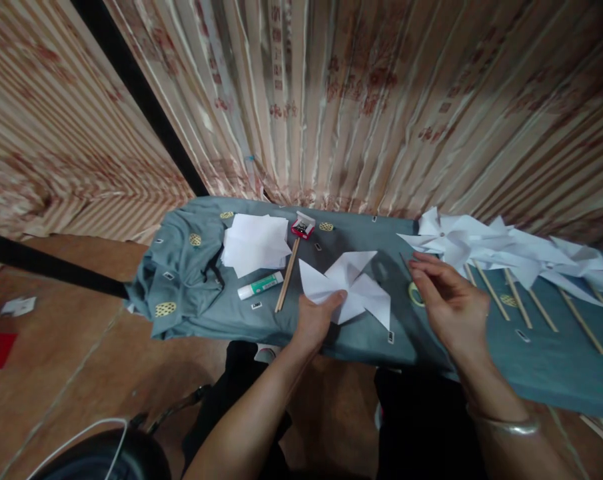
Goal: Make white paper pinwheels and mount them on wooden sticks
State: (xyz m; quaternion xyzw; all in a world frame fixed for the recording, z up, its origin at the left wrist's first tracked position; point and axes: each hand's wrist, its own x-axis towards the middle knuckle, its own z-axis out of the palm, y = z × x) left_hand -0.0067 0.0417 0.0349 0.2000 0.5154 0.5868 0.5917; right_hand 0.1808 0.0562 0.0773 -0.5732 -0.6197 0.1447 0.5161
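My left hand (317, 320) is closed on a white paper pinwheel (350, 270), its thumb pressed over the lower middle of the folds and its fingers hidden beneath. To the right, my right hand (448, 300) pinches a thin dark stick-like piece (405, 262) between thumb and fingertips; its exact kind is too small to tell. Beside that hand lies a yellowish ring (416, 294), like a roll of tape. Finished-looking pinwheels (461, 240) on wooden sticks (518, 298) lie overlapping at the right.
On the grey-green cloth (181, 313) at the left are a stack of white paper (256, 241), a glue stick (260, 285), wooden sticks (287, 277) and a small open red box (302, 227) with tiny dark pieces. A pleated curtain (331, 133) hangs behind the table.
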